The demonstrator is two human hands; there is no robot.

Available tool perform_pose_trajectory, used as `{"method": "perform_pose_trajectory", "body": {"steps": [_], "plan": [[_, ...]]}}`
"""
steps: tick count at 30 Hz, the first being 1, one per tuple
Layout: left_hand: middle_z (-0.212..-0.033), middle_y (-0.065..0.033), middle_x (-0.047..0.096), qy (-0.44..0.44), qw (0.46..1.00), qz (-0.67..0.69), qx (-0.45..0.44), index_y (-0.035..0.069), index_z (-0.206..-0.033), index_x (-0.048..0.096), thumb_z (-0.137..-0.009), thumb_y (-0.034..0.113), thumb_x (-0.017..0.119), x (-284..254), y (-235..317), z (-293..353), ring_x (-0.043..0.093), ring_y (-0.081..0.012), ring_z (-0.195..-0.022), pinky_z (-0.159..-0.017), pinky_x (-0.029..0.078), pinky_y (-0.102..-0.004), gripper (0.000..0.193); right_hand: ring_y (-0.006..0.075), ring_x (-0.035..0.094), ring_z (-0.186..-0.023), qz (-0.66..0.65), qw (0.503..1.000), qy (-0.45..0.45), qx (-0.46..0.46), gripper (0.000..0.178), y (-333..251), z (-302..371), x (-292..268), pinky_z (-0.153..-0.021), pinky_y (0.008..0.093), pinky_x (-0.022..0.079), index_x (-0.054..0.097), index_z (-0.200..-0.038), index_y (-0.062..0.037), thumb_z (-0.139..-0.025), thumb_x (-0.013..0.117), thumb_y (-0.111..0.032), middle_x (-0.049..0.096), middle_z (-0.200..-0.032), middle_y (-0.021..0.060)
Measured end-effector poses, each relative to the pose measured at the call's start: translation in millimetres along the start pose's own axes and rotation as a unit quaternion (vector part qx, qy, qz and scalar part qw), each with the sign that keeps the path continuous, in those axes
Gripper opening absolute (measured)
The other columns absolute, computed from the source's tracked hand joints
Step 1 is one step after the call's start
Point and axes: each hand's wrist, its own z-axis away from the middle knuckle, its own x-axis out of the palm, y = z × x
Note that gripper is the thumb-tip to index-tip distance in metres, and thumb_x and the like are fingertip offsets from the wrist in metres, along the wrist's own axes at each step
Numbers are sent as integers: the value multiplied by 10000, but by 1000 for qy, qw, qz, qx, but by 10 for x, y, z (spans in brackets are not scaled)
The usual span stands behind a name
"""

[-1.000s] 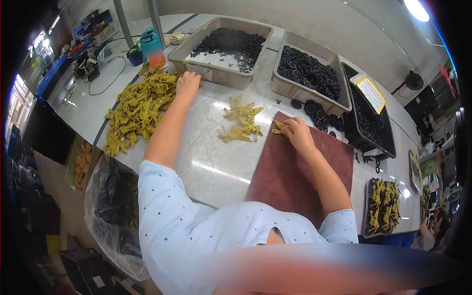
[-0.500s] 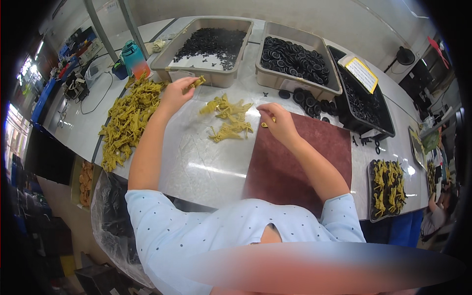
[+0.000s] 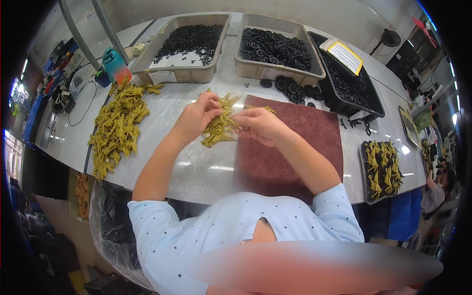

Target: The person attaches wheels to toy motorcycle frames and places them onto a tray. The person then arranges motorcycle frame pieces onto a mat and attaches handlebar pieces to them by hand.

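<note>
"Glossy pale surface [image 3: 128,167], with a red-brown mat [image 3: 295,157] on it. Where are the yellow pieces [image 3: 214,137]?"

"Some lie around the hands, just left of the mat; a larger heap [image 3: 118,128] sits farther left."

"How would the person handle them well?"

"Probably with light fingertips, both hands low and close, so the slender parts don't snag."

"And the hands?"

"Left hand [image 3: 197,115]: fingers curled toward the thumb. Right hand [image 3: 263,127]: thumb and fingers nearly together. Whether either grips a piece cannot be told."

head-worn fisheye | faces down (straight edges bow) | close above both hands [image 3: 195,116], table [image 3: 201,163]
</note>
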Motion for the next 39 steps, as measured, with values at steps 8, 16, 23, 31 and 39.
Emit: {"method": "perform_pose_trajectory", "body": {"steps": [8,16,23,31,39], "plan": [[-1222,-168,525,184,967,-132,119,22,-1264,494,-689,296,796,760,188,133,476,-333,-1168,-994,380,-434,705,137,604,-874,-82,980,111,-144,258,262,317,37,-754,269,513,582,-1098,60,-881,624,-73,614,-995,81],[-1153,-150,547,148,973,-35,171,3,-1162,564,-633,238,831,817,257,118,585,-277,-985,-813,507,-346,638,106,599,-816,8,977,132,-166,234,330,586,23,-732,239,497,578,-1072,49,-870,622,-61,624,-965,69],[-1056,-149,574,220,947,-49,228,-25,-1100,556,-774,507,699,993,143,205,590,-270,-921,-812,487,-338,640,90,564,-738,28,978,137,-157,169,449,658,42,-670,226,474,568,-1026,41,-879,568,-43,606,-885,48],[-1035,-117,531,208,976,-67,4,26,-1103,548,-718,454,743,390,-235,283,536,-226,-921,-810,427,-342,608,120,552,-700,-88,926,311,-196,80,355,751,-1259,-637,240,474,548,-959,6,-909,524,-51,577,-829,54],[-1107,-87,551,33,943,-328,47,62,-1157,583,-610,457,780,764,-446,516,491,-245,-1078,-896,318,-414,703,107,541,-644,-17,936,352,-15,114,369,649,-2060,-597,230,467,553,-891,32,-884,523,-78,571,-781,53]]}}
